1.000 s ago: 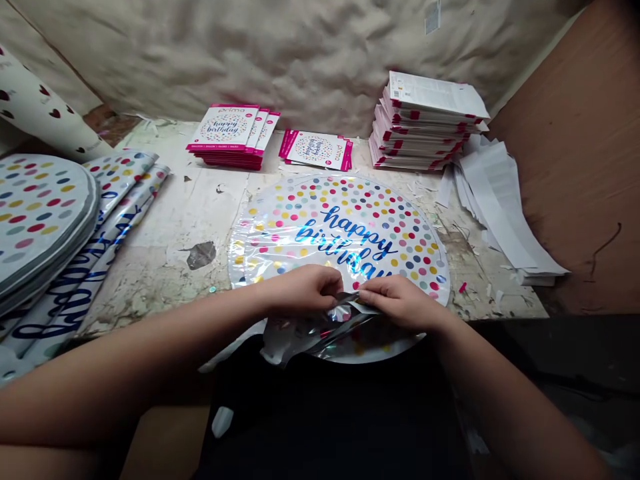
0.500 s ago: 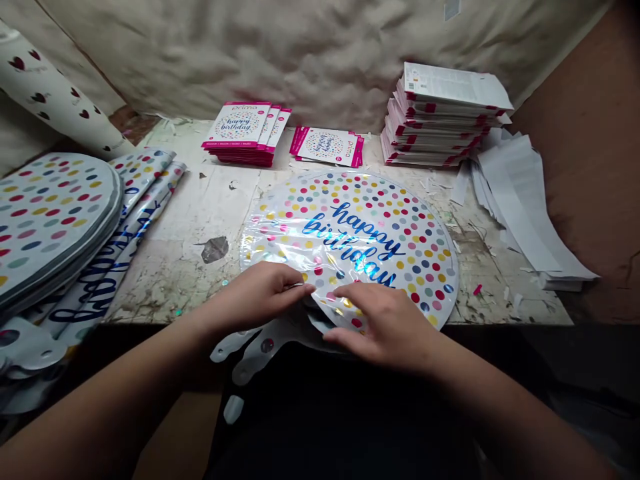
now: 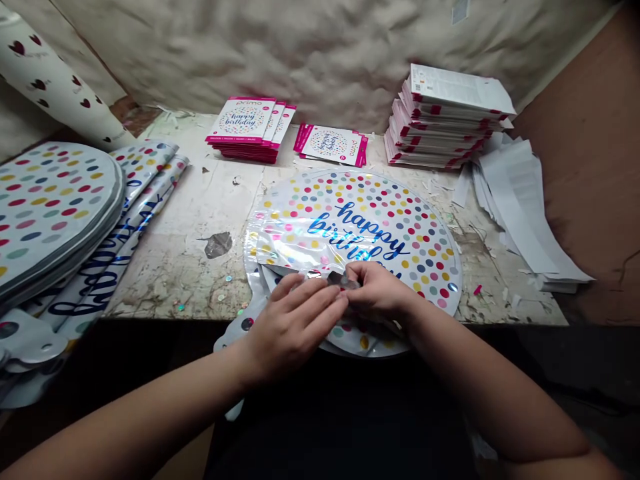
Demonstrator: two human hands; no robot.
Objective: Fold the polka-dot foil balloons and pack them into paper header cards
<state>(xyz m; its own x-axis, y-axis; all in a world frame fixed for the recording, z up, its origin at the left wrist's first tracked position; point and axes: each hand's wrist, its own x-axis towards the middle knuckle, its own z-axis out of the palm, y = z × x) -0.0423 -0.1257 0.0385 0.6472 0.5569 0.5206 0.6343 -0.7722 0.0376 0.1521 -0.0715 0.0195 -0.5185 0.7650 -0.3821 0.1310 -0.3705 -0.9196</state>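
Observation:
A round foil balloon [image 3: 380, 227] with polka dots and blue "happy birthday" lettering lies flat on the table, its near part folded up under my hands. My right hand [image 3: 377, 290] pinches a small silvery fold of the foil between fingers and thumb. My left hand [image 3: 293, 327] lies against the same fold, its fingertips reaching my right hand. Below my left wrist, the balloon's white foil tail [image 3: 240, 330] with a dark round spot sticks out. The balloon's lower edge is partly hidden by my hands.
The worn white table [image 3: 200, 200] carries packaged balloons with pink edges [image 3: 247, 130], a smaller pile [image 3: 333, 145] and a tall stack [image 3: 445, 117]. White paper strips [image 3: 520, 213] lie right. Dotted foil balloons [image 3: 50, 213] are piled left, beside a heart-printed roll [image 3: 50, 80].
My hands have closed together over the balloon's near edge, and the foil there is now folded up. Half a second ago they lay apart on the flatter balloon.

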